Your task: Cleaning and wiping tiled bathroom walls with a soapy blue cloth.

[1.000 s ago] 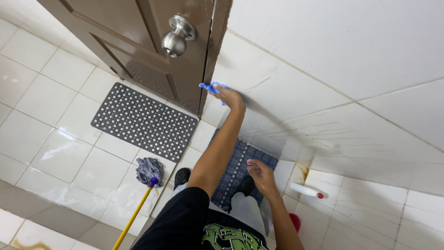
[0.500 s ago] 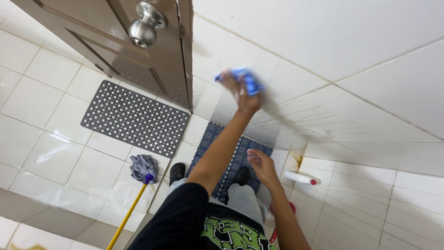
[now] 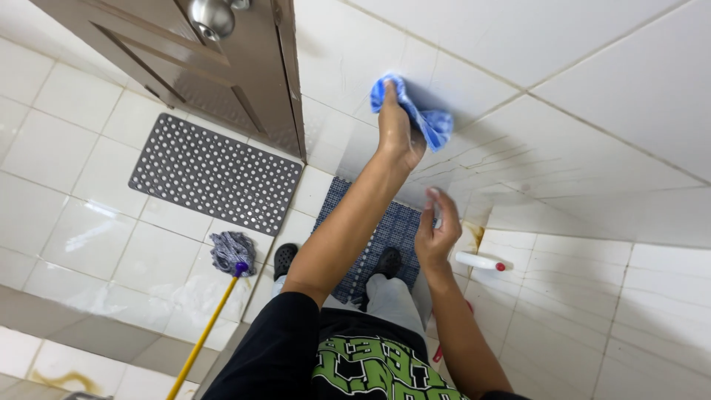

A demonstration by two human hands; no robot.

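My left hand (image 3: pixel 396 130) is shut on a blue cloth (image 3: pixel 422 118) and presses it flat against the white tiled wall (image 3: pixel 563 141), arm stretched out. My right hand (image 3: pixel 437 230) is lower and closer to me, near the same wall, fingers loosely spread and holding nothing I can make out. Below both arms I see my legs and dark shoes (image 3: pixel 285 258) standing on a blue patterned mat (image 3: pixel 385 230).
A brown door (image 3: pixel 222 67) with a round metal knob (image 3: pixel 211 15) stands at the upper left. A grey perforated mat (image 3: pixel 211 174) lies on the floor tiles. A mop (image 3: pixel 231 252) with a yellow handle lies beside my feet. A white bottle (image 3: pixel 481 261) with a red cap lies by the wall.
My left hand has swept the blue cloth along the wall, away from the door edge. My right hand has risen a little towards the wall.
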